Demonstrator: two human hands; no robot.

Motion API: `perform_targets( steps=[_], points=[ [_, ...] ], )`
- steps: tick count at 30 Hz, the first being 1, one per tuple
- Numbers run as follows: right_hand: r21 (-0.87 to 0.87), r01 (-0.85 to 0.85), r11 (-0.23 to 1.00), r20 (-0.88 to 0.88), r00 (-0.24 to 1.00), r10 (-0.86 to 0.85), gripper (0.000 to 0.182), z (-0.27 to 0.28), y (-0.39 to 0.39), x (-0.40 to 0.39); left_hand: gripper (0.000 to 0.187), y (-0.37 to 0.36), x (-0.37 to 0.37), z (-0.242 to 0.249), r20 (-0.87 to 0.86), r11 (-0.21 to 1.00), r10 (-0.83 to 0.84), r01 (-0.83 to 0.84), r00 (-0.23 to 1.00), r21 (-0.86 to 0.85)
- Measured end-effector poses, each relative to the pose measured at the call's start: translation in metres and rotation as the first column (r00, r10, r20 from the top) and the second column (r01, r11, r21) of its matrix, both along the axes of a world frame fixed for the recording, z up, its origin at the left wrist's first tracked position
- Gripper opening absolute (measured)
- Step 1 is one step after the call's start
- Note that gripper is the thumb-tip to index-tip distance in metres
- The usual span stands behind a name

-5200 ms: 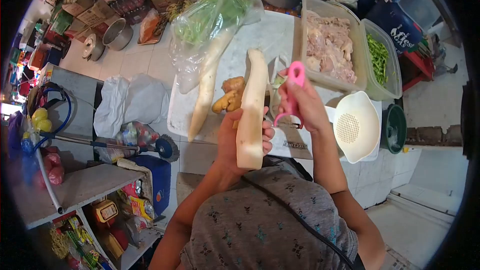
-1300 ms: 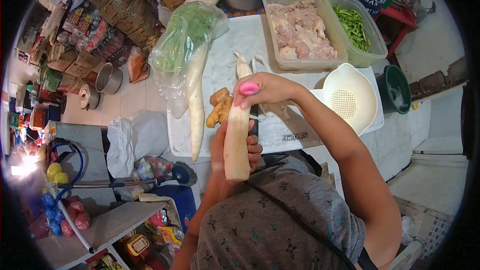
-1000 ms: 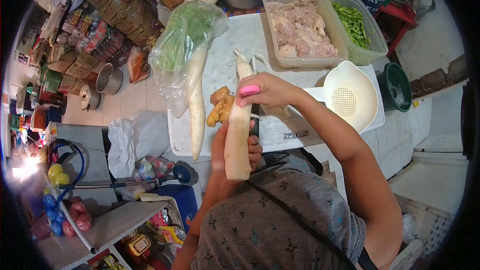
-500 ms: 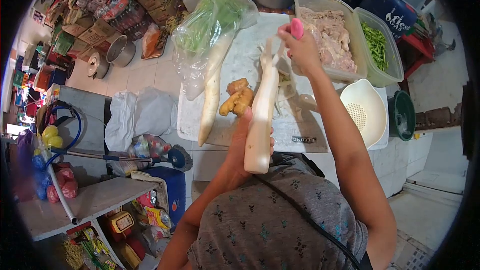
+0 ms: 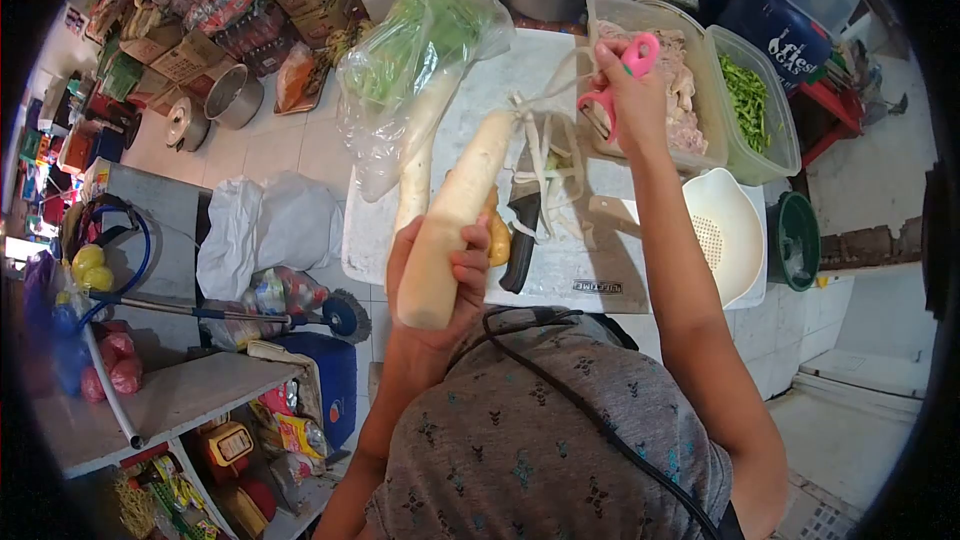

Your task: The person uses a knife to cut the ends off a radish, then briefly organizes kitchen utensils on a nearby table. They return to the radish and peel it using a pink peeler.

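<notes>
My left hand (image 5: 468,265) is wrapped round the lower part of a thick white radish (image 5: 465,185), which slants up and away over the table's front. In my right hand (image 5: 638,110) is a pink peeler (image 5: 640,54), held up to the right of the radish and apart from it. A thin strip of peel trails between the radish tip and the peeler. Loose peelings (image 5: 547,165) lie beside a black-handled knife (image 5: 520,240). Ginger (image 5: 497,237) is partly hidden behind my left hand and the radish.
A second white radish (image 5: 416,165) with leafy greens in a clear bag (image 5: 440,30) lies on the white table (image 5: 365,252). Tubs of raw meat (image 5: 690,90) and cut green vegetables (image 5: 745,100) stand at the back right, near a cream strainer (image 5: 735,230).
My left hand has moved left with the radish and turned it, now covering part of the ginger. My right hand has shifted right with the peeler, away from the radish. The knife handle now shows.
</notes>
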State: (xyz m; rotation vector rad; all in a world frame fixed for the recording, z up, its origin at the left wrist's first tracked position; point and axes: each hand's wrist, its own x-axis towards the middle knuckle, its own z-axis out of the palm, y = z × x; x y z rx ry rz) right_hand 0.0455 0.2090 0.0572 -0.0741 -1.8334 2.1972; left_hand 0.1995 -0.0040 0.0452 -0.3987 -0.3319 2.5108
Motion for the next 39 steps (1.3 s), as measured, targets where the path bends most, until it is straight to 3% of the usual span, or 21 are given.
perform_targets(
  steps=[1, 8, 11, 14, 17, 20, 23, 26, 29, 30, 33, 34, 36, 37, 39],
  points=[
    [-0.034, -0.003, 0.999, -0.015, 1.000, 0.003, 0.013, 0.002, 0.001, 0.004, 0.059, -0.002, 0.000, -0.001, 0.015, 1.000, 0.012, -0.012, 1.000, 0.019],
    [0.156, -0.390, 0.908, 0.253, 0.904, 0.345, 0.020, 0.002, -0.012, 0.036, 0.056, 0.005, -0.005, -0.001, -0.017, 0.995, -0.068, 0.066, 0.998, -0.076],
    [0.222, -0.305, 0.926, 0.216, 0.941, 0.259, 0.032, 0.001, -0.011, 0.040, 0.038, 0.012, -0.005, 0.008, 0.073, 0.972, -0.084, 0.098, 0.994, -0.213],
    [0.419, -0.402, 0.814, 0.305, 0.907, 0.290, 0.037, 0.018, -0.009, 0.049, 0.038, 0.016, -0.005, 0.007, 0.099, 0.941, -0.096, 0.123, 0.990, -0.314],
    [0.661, -0.370, 0.653, 0.191, 0.925, 0.330, 0.038, 0.017, -0.004, 0.053, 0.046, 0.017, -0.004, 0.001, 0.045, 0.930, -0.103, 0.113, 0.994, -0.350],
    [0.757, -0.271, 0.594, 0.080, 0.942, 0.327, 0.039, 0.033, -0.004, 0.063, 0.043, 0.019, -0.006, 0.002, 0.051, 0.908, -0.117, 0.128, 0.992, -0.398],
    [0.762, -0.299, 0.574, 0.076, 0.922, 0.379, 0.040, 0.040, 0.002, 0.067, 0.042, 0.025, -0.010, 0.002, 0.052, 0.885, -0.117, 0.127, 0.992, -0.448],
    [0.598, -0.469, 0.650, 0.049, 0.830, 0.555, 0.040, 0.055, -0.002, 0.078, 0.036, 0.032, -0.016, 0.007, 0.096, 0.865, -0.118, 0.150, 0.988, -0.480],
    [0.130, -0.595, 0.793, -0.160, 0.777, 0.609, 0.042, 0.068, -0.013, 0.096, 0.035, 0.038, -0.021, 0.010, 0.085, 0.841, -0.119, 0.146, 0.989, -0.521],
    [-0.005, -0.509, 0.861, -0.266, 0.831, 0.489, 0.048, 0.068, -0.026, 0.102, 0.035, 0.040, -0.022, 0.011, 0.071, 0.821, -0.107, 0.129, 0.992, -0.556],
    [-0.131, -0.602, 0.787, -0.357, 0.770, 0.529, 0.043, 0.066, -0.022, 0.115, 0.037, 0.047, -0.025, 0.017, -0.014, 0.736, -0.095, 0.061, 0.995, -0.674],
    [-0.141, -0.561, 0.816, -0.337, 0.802, 0.493, 0.042, 0.068, -0.030, 0.121, 0.038, 0.049, -0.023, 0.022, -0.065, 0.694, -0.106, 0.027, 0.992, -0.720],
    [-0.341, -0.587, 0.734, -0.307, 0.807, 0.504, 0.043, 0.068, -0.041, 0.127, 0.039, 0.053, -0.021, 0.031, -0.166, 0.629, -0.130, -0.048, 0.977, -0.776],
    [-0.438, -0.587, 0.681, -0.291, 0.809, 0.510, 0.043, 0.067, -0.045, 0.128, 0.038, 0.054, -0.021, 0.034, -0.216, 0.643, -0.140, -0.077, 0.966, -0.762],
    [-0.414, -0.477, 0.775, -0.191, 0.878, 0.438, 0.041, 0.065, -0.051, 0.127, 0.037, 0.056, -0.020, 0.039, -0.311, 0.704, -0.149, -0.120, 0.939, -0.700]
  ],
)
